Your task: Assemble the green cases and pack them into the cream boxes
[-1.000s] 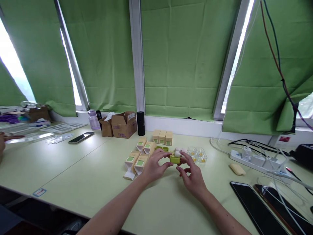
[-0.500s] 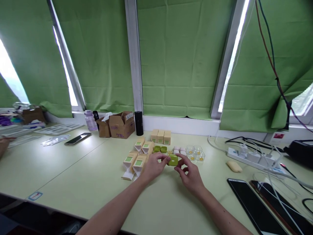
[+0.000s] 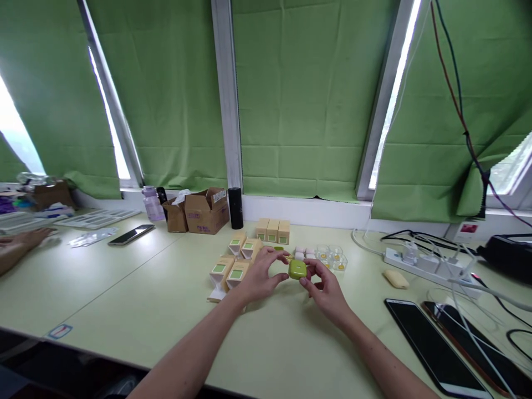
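A small green rounded case [image 3: 297,269] is pinched by my right hand [image 3: 326,293], thumb below and fingers behind its right side. My left hand [image 3: 266,275] is just left of the case, its thumb and fingers spread apart around a gap. Behind my left fingers, another green piece [image 3: 279,249] is mostly covered. Close beyond the case lie small pale pink pieces [image 3: 310,252] and several clear cups [image 3: 334,254] with yellow in them. Left of my left hand stand several open cardboard boxes [image 3: 221,268] with green labels.
Closed small boxes [image 3: 272,231] stand in a row behind. Farther left are brown cartons [image 3: 206,213], a black cylinder [image 3: 235,208] and a phone [image 3: 132,235]. Right are a power strip [image 3: 430,269], cables and a large phone [image 3: 432,346]. Another person's hand [image 3: 29,242] rests at far left.
My left hand has let go of the case and its fingers have spread. The case stays in my right hand, slightly turned. Another person's hand has come further into view at the left.
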`<action>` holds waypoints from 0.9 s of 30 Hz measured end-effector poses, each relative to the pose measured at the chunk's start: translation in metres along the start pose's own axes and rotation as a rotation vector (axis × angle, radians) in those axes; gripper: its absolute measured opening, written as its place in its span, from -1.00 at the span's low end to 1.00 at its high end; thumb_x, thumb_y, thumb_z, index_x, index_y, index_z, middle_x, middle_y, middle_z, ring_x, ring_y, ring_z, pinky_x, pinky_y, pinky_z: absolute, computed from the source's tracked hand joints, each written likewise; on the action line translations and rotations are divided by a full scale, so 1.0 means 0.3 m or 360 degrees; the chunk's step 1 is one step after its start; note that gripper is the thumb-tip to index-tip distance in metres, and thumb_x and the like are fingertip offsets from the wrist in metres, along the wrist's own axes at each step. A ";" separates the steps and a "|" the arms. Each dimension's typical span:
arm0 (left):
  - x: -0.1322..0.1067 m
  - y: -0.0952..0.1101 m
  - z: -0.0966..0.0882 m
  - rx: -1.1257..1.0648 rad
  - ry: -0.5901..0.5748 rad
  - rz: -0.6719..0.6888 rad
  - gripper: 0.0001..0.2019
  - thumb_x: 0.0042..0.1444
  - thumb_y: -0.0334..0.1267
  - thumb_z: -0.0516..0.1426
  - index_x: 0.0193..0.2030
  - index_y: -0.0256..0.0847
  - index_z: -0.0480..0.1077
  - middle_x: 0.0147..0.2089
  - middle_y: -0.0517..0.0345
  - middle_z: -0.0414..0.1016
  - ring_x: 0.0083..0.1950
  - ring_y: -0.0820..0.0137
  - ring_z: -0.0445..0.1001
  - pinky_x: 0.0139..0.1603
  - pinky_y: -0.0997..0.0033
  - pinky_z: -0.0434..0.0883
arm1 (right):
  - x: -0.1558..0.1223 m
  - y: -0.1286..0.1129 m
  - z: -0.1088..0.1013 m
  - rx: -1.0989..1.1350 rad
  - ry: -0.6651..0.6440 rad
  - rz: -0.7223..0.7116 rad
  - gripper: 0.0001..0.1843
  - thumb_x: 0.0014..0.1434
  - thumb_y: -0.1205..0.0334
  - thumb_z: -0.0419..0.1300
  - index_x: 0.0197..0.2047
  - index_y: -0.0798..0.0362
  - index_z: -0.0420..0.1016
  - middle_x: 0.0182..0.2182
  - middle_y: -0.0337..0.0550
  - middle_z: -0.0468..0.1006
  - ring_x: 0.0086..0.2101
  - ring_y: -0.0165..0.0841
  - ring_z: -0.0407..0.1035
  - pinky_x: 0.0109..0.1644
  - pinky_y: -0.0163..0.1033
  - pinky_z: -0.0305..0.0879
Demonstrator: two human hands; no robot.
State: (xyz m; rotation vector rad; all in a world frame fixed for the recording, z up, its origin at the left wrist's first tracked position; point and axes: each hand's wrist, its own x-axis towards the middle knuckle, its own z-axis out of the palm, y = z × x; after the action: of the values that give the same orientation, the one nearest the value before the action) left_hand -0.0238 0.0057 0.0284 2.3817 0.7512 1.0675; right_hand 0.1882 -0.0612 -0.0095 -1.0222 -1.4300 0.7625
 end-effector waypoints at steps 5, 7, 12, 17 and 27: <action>-0.006 0.029 -0.009 0.0012 -0.0115 0.0118 -0.35 0.15 -0.37 0.31 0.36 0.08 0.30 0.24 0.07 0.46 0.27 0.14 0.22 0.34 0.00 0.30 | 0.007 0.003 0.009 0.0111 -0.0104 0.0013 -0.55 0.21 -0.11 0.31 0.03 0.01 0.48 -0.25 -0.17 0.37 -0.24 -0.29 0.31 -0.42 -0.31 0.34; -0.009 0.043 -0.016 0.0010 -0.0162 0.0142 -0.33 0.14 -0.37 0.32 0.37 0.11 0.29 0.26 0.07 0.43 0.30 0.12 0.18 0.37 -0.02 0.28 | 0.009 0.003 0.006 0.0120 -0.0156 0.0018 -0.56 0.22 -0.10 0.30 0.02 0.01 0.49 -0.22 -0.15 0.39 -0.24 -0.29 0.30 -0.42 -0.31 0.34; -0.011 0.060 -0.031 0.0046 -0.0277 0.0143 -0.27 0.10 -0.45 0.31 0.38 0.18 0.32 0.25 0.05 0.33 0.35 0.10 0.16 0.43 -0.09 0.21 | 0.012 0.000 -0.018 0.0080 -0.0219 0.0024 -0.59 0.20 -0.10 0.33 -0.05 0.03 0.52 -0.24 -0.16 0.38 -0.28 -0.33 0.28 -0.43 -0.33 0.28; -0.011 0.066 -0.014 -0.0010 -0.0404 0.0139 -0.30 0.10 -0.46 0.31 0.33 0.25 0.38 0.17 0.07 0.34 0.30 0.14 0.23 0.39 -0.05 0.27 | 0.014 -0.010 -0.011 -0.0018 -0.0250 0.0003 -0.57 0.21 -0.13 0.31 -0.07 0.05 0.55 -0.28 -0.17 0.43 -0.29 -0.33 0.31 -0.40 -0.32 0.25; 0.025 -0.025 -0.007 -0.0491 0.0190 -0.0179 -0.49 -0.01 -0.40 0.39 0.12 -0.03 0.54 0.17 0.02 0.49 0.16 0.17 0.45 0.15 0.16 0.43 | 0.068 0.028 -0.028 -0.1207 0.0191 -0.0302 -0.78 0.33 0.24 0.13 -0.17 -0.02 0.63 -0.26 -0.06 0.63 -0.15 -0.15 0.39 -0.16 -0.13 0.29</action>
State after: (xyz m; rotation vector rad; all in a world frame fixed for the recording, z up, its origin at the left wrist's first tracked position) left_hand -0.0235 0.0163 0.0294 2.0091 0.6948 1.1917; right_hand 0.1988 -0.0401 -0.0076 -1.4382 -1.7182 -0.0093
